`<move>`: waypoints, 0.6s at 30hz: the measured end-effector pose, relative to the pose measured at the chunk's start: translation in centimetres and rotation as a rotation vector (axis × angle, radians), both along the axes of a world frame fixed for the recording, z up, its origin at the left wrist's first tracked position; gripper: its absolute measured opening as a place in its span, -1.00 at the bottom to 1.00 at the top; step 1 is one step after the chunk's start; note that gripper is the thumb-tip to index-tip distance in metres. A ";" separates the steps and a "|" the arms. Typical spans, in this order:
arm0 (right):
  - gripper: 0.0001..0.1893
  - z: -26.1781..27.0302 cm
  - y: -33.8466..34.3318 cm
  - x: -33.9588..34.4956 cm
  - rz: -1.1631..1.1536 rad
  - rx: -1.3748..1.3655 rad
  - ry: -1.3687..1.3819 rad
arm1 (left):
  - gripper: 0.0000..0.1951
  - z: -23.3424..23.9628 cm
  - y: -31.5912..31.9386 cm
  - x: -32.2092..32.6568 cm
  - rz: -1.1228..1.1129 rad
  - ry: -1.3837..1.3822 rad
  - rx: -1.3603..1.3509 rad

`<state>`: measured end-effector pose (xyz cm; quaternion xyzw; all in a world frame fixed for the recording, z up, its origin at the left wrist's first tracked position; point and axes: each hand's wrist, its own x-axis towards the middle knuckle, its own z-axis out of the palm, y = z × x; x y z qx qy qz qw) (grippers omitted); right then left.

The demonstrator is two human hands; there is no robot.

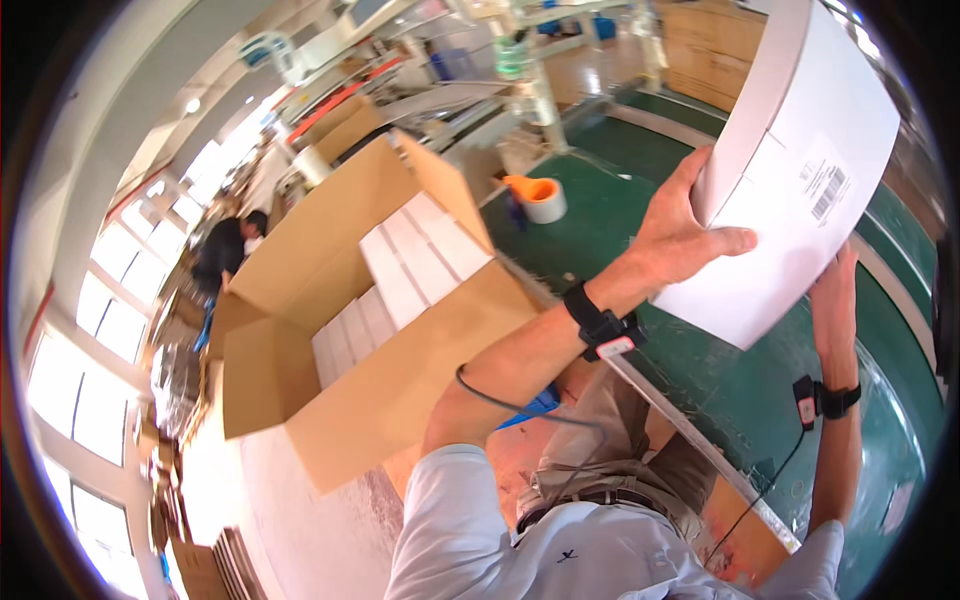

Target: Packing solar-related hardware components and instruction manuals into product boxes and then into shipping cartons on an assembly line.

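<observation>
A large white cardboard box (795,247) with a seam and a label bearing writing and a barcode is held tilted above the green work surface, at the upper right. My left hand (682,221) grips its near left side, the thumb lying flat on the labelled face. Around the lower right edge goes my right hand (836,289), its fingers partly hidden behind the box. To the left of my left arm stands an open brown carton (405,382), flaps raised. Several white boxes (427,255) lie packed inside it, some higher than others.
An orange tape dispenser (531,187) with a roll of tape rests on the green work surface (600,217), which has a metal edge (697,442). A blue container (536,405) shows below my left arm. Another person (229,251) bends over at the far left. Thin cables hang from both wristbands.
</observation>
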<state>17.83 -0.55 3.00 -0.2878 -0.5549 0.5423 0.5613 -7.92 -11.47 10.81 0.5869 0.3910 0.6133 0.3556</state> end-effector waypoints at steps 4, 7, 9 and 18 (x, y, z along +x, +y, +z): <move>-0.46 3.5 -2.2 -9.6 0.276 -0.006 0.366 | 0.18 1.5 -7.0 -3.6 0.103 -0.038 -0.027; -0.62 6.7 -6.8 -15.7 0.488 0.120 0.338 | 0.28 4.7 -12.9 -7.7 0.084 0.020 -0.068; -0.65 7.0 -7.7 -21.2 0.457 0.270 0.312 | 0.22 5.6 -16.5 -10.5 0.259 0.153 0.081; -0.15 3.6 -14.4 -29.0 0.853 0.689 -0.266 | 0.07 4.2 -34.0 -27.4 1.257 0.419 0.208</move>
